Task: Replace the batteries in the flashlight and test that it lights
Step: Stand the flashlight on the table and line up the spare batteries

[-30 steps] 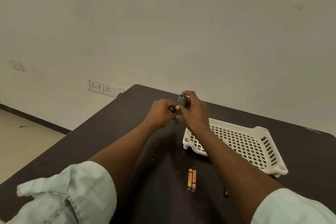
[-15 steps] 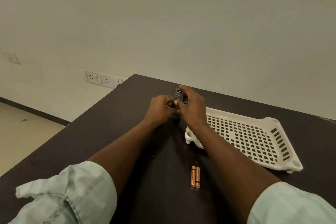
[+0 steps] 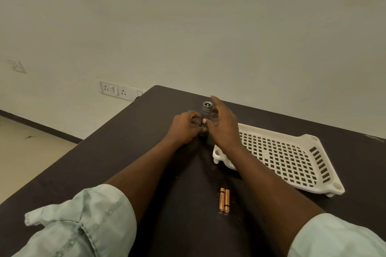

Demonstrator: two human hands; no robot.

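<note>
Flashlight (image 3: pixel 206 111) upright near the worktop's (image 3: pixel 117 152) far edge, between both hands. Left hand (image 3: pixel 186 129) curled, pinching its lower end; right hand (image 3: pixel 222 126) with fingers spread, thumb against the barrel. Two batteries (image 3: pixel 224 200) side by side toward the near edge, beside a white perforated tray (image 3: pixel 282 157).

My dark wooden table (image 3: pixel 104 152) carries it all. The small grey metal flashlight (image 3: pixel 206 110) stands upright toward the table's far edge, between my left hand (image 3: pixel 186 129) and right hand (image 3: pixel 223 125). The white perforated plastic tray (image 3: pixel 292 156) lies right of the flashlight; two copper-coloured batteries (image 3: pixel 224 199) lie side by side nearer me.
</note>
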